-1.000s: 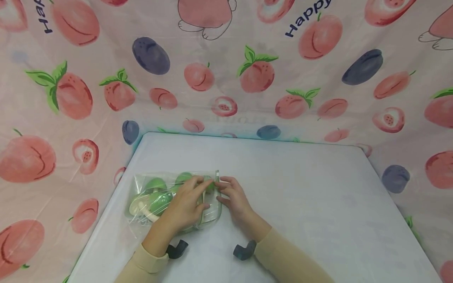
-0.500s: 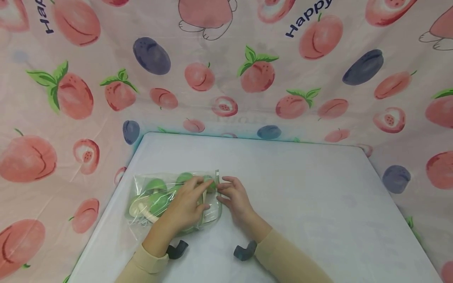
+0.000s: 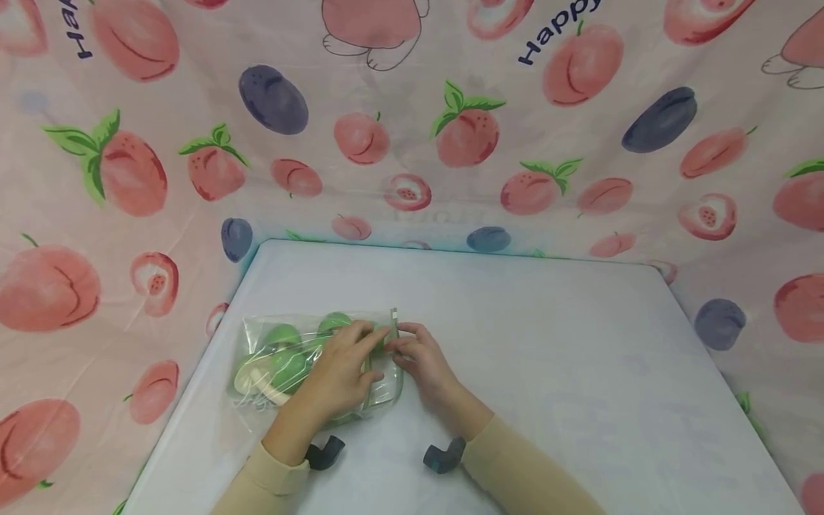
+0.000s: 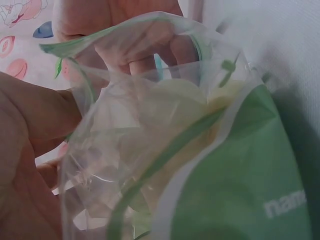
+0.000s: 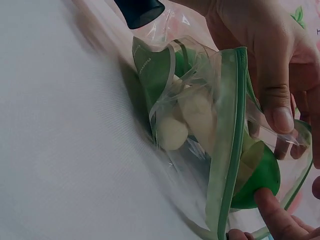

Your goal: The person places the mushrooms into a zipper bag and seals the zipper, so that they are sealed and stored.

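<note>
A clear zip bag [image 3: 385, 388] with green trim lies at the left of the table, its mouth facing right. Inside are several green-capped, pale-stemmed toy mushrooms [image 3: 290, 368]. My left hand [image 3: 341, 368] lies over the bag near the mouth, fingers spread, thumb along the rim. At the mouth is my right hand [image 3: 428, 361]; in the right wrist view one of its fingers [image 5: 272, 212] touches a green cap [image 5: 267, 172] just inside the opening. The left wrist view has the bag's green printed side [image 4: 240, 180] up close, hiding part of the left hand.
The white table [image 3: 547, 357] extends to the right of the hands. Black curved pieces [image 3: 444, 455] sit at both wrists. A fruit-printed cloth [image 3: 412, 143] hangs behind and along both sides of the table.
My right fingers have moved slightly left, a little further into the bag's mouth. The left hand and the bag stay almost in place.
</note>
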The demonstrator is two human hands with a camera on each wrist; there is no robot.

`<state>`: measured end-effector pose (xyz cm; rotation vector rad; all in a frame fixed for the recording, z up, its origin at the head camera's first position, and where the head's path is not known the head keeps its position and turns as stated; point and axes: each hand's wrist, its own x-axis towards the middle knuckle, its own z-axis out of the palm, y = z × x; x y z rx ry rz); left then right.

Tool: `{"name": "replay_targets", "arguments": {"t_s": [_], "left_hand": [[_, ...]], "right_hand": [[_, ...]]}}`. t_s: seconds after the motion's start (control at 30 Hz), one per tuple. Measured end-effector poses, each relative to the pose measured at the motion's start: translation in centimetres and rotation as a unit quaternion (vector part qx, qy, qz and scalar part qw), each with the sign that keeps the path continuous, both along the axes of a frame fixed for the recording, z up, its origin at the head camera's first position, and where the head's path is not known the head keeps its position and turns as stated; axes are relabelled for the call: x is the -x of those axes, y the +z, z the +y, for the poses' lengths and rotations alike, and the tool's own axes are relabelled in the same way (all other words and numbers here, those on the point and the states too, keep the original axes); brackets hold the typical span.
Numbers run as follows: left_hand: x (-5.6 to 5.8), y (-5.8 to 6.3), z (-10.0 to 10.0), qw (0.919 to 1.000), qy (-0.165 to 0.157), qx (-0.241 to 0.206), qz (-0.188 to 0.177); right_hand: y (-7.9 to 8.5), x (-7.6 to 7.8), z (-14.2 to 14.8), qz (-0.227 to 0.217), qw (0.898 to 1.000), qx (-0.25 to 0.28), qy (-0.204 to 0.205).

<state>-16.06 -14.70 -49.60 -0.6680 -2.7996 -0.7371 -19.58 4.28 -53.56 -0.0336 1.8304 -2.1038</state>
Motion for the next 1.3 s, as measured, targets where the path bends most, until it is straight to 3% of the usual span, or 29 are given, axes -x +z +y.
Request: {"name": "replay_targets", "arguments": {"t_s": [0.47, 1.07, 1.3], "left_hand": [[-0.3, 0.5, 0.0, 0.9993, 0.012, 0.004, -0.036], [-0.6, 1.1, 0.1, 0.9981, 0.028, 0.002, -0.054], [-0.5, 1.1, -0.2, 0.9987, 0.018, -0.003, -0.047]], "right_hand": [[-0.3, 0.4, 0.8, -0.016, 1.0, 0.008, -0.005], [-0.5, 0.7, 2.5, -0.019, 1.0, -0.003, -0.018], [-0.4, 0.3, 2.8, -0.024, 0.999, -0.02, -0.019]]}}
